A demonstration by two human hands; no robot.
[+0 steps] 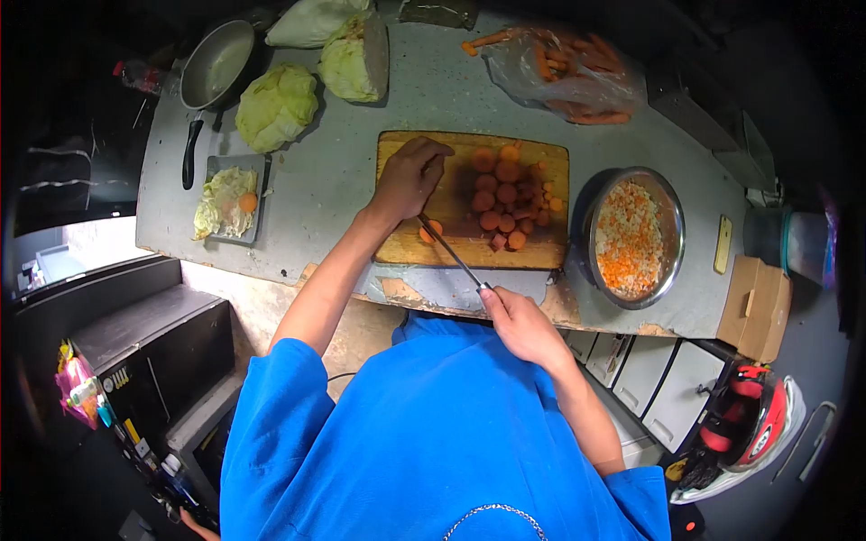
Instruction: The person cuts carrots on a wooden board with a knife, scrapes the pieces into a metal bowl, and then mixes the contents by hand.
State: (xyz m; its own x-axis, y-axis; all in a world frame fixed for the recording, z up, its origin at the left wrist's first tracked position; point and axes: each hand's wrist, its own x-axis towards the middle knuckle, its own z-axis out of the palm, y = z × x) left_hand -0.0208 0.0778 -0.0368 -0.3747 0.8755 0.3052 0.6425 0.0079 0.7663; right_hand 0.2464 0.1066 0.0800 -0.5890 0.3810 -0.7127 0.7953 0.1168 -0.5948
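Observation:
My right hand [523, 326] is wrapped round the handle of a knife [453, 252], whose blade reaches up and left over the wooden cutting board [541, 257]. My left hand [410, 180] is over the board's left part, fingers bent and pressed together; what they hold, if anything, is hidden. An orange carrot slice [431, 232] lies beside the blade near my left wrist. Several carrot slices [507, 171] and smaller carrot pieces are spread over the board's middle and right.
A metal bowl [678, 243] of shredded carrot and pale bits stands right of the board. Behind are cabbages [275, 106], a pan [216, 68] and a plastic bag of carrots [568, 68]. A tray [257, 203] holds cabbage scraps; a phone [723, 243] lies far right.

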